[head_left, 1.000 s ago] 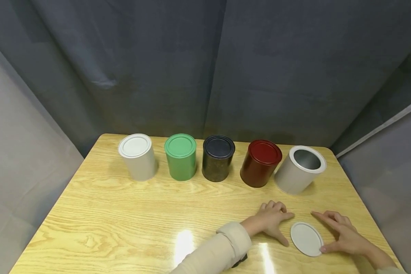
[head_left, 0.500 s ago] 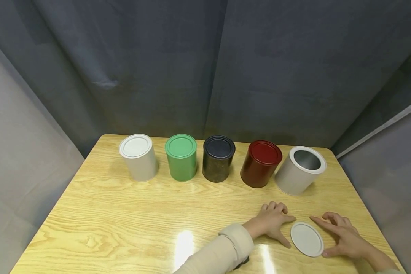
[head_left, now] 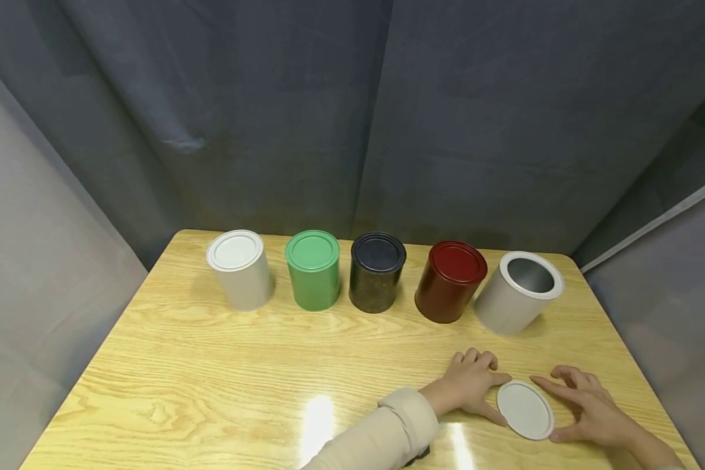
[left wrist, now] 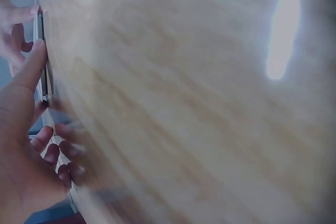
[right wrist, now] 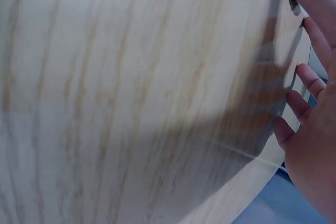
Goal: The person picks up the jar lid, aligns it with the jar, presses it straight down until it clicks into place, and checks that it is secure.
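Observation:
A round pale grey lid [head_left: 525, 410] lies flat on the table at the front right in the head view; the left wrist view shows the lid [left wrist: 43, 85] edge-on. On its left side, my left hand [head_left: 470, 385] has its thumb and forefinger spread at the rim, apparently touching it. From the right, my right hand [head_left: 590, 408] brings its thumb to the lower right rim, while its forefinger reaches towards the upper edge. Neither hand's fingers curl round the lid. Beyond the hands stands an open pale grey can [head_left: 508, 303] whose dark inside shows.
Along the back of the wooden table [head_left: 211, 378] stand a white can [head_left: 243, 277], a green can [head_left: 314, 277], a black can [head_left: 376, 281] and a dark red can [head_left: 446, 290], all lidded. Grey curtains [head_left: 352, 117] hang behind and at the sides.
My left hand has shifted slightly right, up to the lid's rim. My right forefinger has come down a little closer to the lid. The cans have stayed put.

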The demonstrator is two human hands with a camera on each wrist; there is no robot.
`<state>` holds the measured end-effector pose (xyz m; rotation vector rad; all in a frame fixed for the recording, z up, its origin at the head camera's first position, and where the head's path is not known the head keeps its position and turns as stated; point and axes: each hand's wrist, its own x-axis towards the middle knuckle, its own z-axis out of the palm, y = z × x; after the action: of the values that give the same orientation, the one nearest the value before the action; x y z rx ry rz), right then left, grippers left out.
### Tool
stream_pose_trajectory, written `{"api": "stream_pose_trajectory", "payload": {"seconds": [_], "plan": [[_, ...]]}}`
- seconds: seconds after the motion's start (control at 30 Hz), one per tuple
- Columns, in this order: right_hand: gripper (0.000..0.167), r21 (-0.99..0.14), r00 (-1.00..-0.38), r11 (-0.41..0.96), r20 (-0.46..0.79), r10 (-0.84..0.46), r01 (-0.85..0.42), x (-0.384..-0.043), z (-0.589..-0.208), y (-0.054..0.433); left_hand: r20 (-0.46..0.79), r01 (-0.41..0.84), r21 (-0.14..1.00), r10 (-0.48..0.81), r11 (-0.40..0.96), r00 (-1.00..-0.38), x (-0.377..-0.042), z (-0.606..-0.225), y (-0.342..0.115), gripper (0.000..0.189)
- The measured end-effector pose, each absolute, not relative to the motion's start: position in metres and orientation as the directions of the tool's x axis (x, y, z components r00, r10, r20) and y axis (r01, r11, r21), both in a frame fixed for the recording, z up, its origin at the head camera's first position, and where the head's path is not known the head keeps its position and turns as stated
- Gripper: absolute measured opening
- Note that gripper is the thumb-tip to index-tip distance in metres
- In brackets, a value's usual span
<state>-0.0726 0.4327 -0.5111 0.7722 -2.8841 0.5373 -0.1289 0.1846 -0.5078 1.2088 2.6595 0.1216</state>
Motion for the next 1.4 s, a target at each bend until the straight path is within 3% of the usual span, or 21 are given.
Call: {"api": "stream_pose_trajectory", "payload": {"seconds": [0.47, 0.83, 1.13, 1.4], "plan": [[0.083, -0.305, -0.834, 0.778, 0.266, -0.483, -0.549, -0.073, -0.517, 0.430, -0.170, 0.735, 0.134, 0.746, 0.665, -0.644, -0.129, -0.510, 0.185, 0.080], [0.078, -0.400, -0.832, 0.729, 0.259, -0.491, -0.555, -0.076, -0.517, 0.426, -0.158, 0.736, 0.143, 0.750, 0.661, -0.643, -0.130, -0.506, 0.182, 0.078], [0.078, -0.523, -0.854, 0.685, 0.201, -0.480, -0.508, -0.073, -0.512, 0.425, -0.143, 0.731, 0.217, 0.762, 0.647, -0.632, -0.133, -0.508, 0.180, 0.077], [0.075, -0.658, -0.883, 0.627, 0.127, -0.452, -0.416, -0.069, -0.504, 0.420, -0.083, 0.736, 0.356, 0.804, 0.576, -0.590, -0.142, -0.507, 0.172, 0.075]]}}
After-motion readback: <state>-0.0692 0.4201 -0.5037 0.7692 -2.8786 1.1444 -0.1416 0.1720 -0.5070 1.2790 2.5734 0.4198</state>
